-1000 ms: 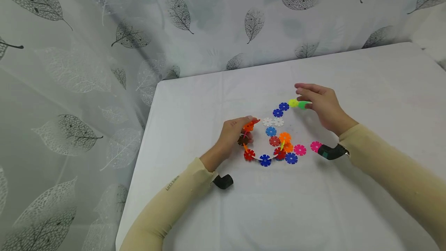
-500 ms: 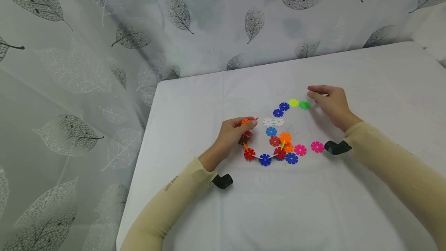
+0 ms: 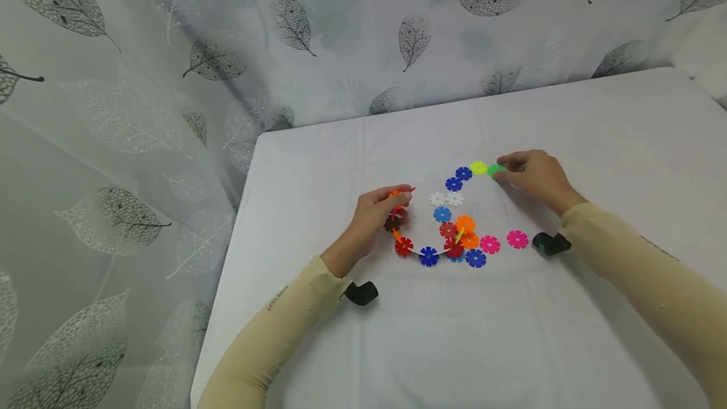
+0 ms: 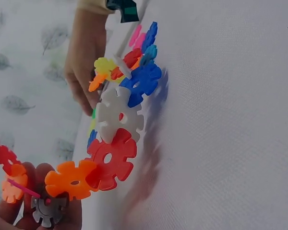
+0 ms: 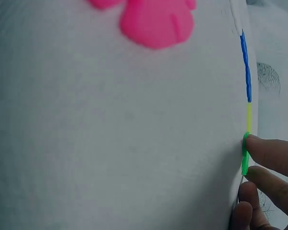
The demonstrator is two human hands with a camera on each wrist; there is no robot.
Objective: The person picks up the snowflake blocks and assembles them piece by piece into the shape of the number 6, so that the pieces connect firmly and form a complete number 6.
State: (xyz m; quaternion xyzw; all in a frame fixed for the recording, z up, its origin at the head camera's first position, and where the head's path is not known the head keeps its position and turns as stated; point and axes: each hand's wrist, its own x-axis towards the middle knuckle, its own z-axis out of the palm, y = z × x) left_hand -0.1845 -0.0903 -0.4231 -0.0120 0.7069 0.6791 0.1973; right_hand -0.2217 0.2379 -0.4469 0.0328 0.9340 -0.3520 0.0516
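My left hand (image 3: 369,216) grips the end of a chain of slotted-together plastic notched discs, around orange and brown discs (image 3: 392,224). A red disc (image 4: 121,165), a white disc (image 4: 105,122) and a blue disc (image 4: 146,79) follow along this chain in the left wrist view. The chain curves down to a jumble of orange and red discs on the table. My right hand (image 3: 536,175) pinches a green notched disc (image 5: 245,160) between thumb and finger at the far side. The green disc lies beside a yellow disc (image 3: 479,168); I cannot tell whether they are joined.
Blue discs (image 3: 454,184), white discs (image 3: 437,199) and a light blue disc (image 3: 442,214) lie on the white-covered table (image 3: 454,333). Pink discs (image 3: 517,239) lie to the right, near the right wrist's black camera mount (image 3: 551,243). A leaf-patterned curtain (image 3: 352,30) hangs behind.
My right hand first drew away from the green disc to the right, then came back and took hold of it. The left hand has shifted slightly left with the chain.
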